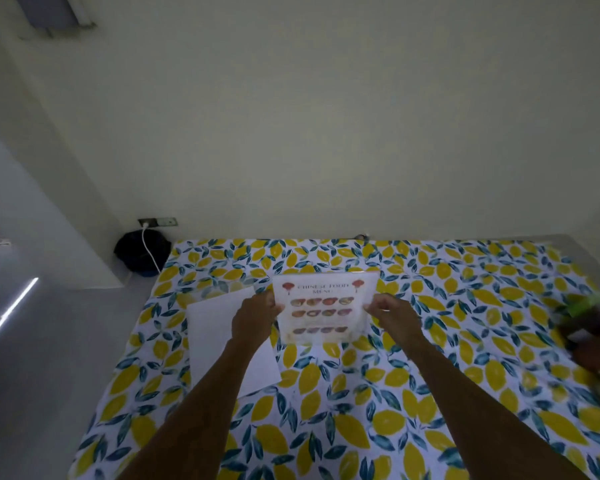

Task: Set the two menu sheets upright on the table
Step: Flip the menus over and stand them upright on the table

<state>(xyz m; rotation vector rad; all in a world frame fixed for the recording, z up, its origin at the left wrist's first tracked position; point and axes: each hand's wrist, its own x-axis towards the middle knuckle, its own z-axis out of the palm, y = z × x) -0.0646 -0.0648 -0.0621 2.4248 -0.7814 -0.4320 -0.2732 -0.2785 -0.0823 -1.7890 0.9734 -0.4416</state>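
Here, both hands' fingers pinched a glossy rectangular printed menu sheet [324,308], left hand [255,318] and right hand [394,317] at its side edges, held upright over the lemon-patterned cloth desk [430,393]; a plain white paper sheet [215,341] lay flat beside it.

Printed menu sheet [324,306] upright; white sheet [222,337] flat.
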